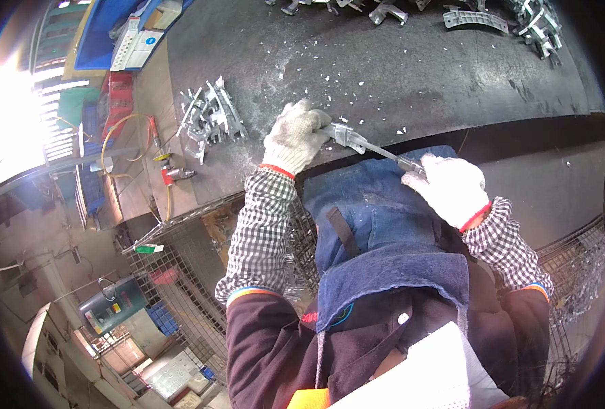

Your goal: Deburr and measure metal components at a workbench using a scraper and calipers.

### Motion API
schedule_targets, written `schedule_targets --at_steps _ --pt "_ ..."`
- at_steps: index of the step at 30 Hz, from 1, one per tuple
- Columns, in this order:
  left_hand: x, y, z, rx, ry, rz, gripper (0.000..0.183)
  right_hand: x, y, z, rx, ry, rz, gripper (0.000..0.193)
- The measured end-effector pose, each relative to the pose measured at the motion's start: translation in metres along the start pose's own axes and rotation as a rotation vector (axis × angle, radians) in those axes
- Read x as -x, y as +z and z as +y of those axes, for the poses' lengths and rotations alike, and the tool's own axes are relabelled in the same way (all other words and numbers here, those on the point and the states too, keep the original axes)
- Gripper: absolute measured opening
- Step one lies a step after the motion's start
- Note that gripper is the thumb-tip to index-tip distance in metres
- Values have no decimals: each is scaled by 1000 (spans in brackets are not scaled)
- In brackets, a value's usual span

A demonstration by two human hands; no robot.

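My left hand [296,134], in a white knit glove, is closed around one end of a small grey metal casting [347,136] at the table's near edge. My right hand [450,187], gloved too, grips a slim, straight metal tool like a file [383,151]. Its far end meets the casting; whether it touches a face or sits in a gap I cannot make out. The right fingers partly hide the tool's handle. A pile of similar castings [212,119] lies to the left of my left hand.
The dark tabletop [261,48] carries scattered pale chips. More castings [540,31] and a curved metal piece [476,21] lie along the far side. At left are a red air tool [174,174] with a yellow hose and a blue bin [101,44]. Wire mesh baskets [183,293] stand below the edge.
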State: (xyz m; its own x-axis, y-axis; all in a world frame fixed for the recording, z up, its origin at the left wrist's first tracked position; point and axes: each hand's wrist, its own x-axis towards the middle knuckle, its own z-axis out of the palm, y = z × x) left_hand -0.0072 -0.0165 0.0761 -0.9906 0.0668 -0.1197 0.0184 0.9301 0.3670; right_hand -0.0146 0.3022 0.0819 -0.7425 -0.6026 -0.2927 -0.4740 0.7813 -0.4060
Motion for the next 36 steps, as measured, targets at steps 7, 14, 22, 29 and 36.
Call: schedule_targets --at_steps 7,14,22,29,36 --pt "-4 -1 2 -7 -3 -1 26 -3 -9 -2 -62 85 -59 51" --pt "-6 -3 4 -82 -37 -50 25 -8 -8 -3 -94 145 -93 53" --pt "-3 1 -1 -57 20 8 26 -20 15 -3 -112 31 -29 58" --pt "-2 1 -2 -15 68 41 26 -17 2 -9 -148 90 -175 56" --pt "-2 3 -5 13 126 78 29 -18 1 -13 -118 114 -157 54"
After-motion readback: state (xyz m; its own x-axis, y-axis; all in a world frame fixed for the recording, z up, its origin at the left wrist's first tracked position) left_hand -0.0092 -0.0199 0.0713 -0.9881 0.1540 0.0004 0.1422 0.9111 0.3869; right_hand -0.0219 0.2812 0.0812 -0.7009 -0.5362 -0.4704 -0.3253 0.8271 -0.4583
